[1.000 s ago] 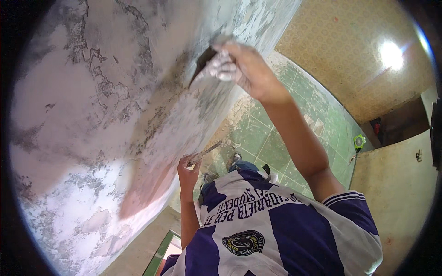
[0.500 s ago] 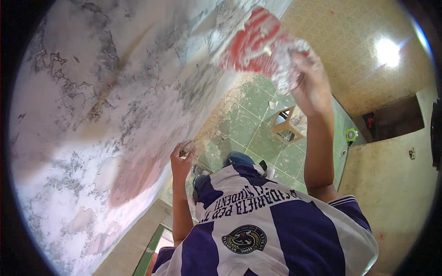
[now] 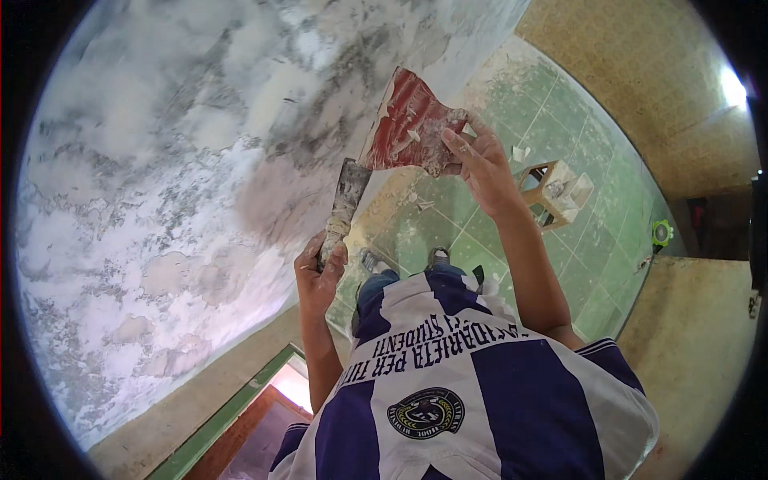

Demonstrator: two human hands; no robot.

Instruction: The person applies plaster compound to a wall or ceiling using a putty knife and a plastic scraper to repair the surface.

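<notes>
In the head view, my left hand [image 3: 320, 272] is closed round the handle of a putty knife [image 3: 350, 184], its grey blade tilted upward. My right hand [image 3: 480, 164] grips a red spreader [image 3: 404, 120] by its whitish, crusted right side, fingers curled on it. White paste streaks the red face. The tip of the knife meets or nearly meets the spreader's lower left corner. Both tools are in front of a mottled, patchily plastered wall [image 3: 144, 200] filling the left of the view.
A wooden stool [image 3: 552, 192] with pale material on top stands on the dusty green tiled floor [image 3: 464, 264]. A small green fan [image 3: 661, 232] is at the right by a dark recess. A green-framed doorway [image 3: 232, 408] is at lower left; my feet show below me.
My right hand went from the wall out rightward, turning the spreader's red face to view, then came down and left. My left hand's knife now points up toward the spreader's edge.
</notes>
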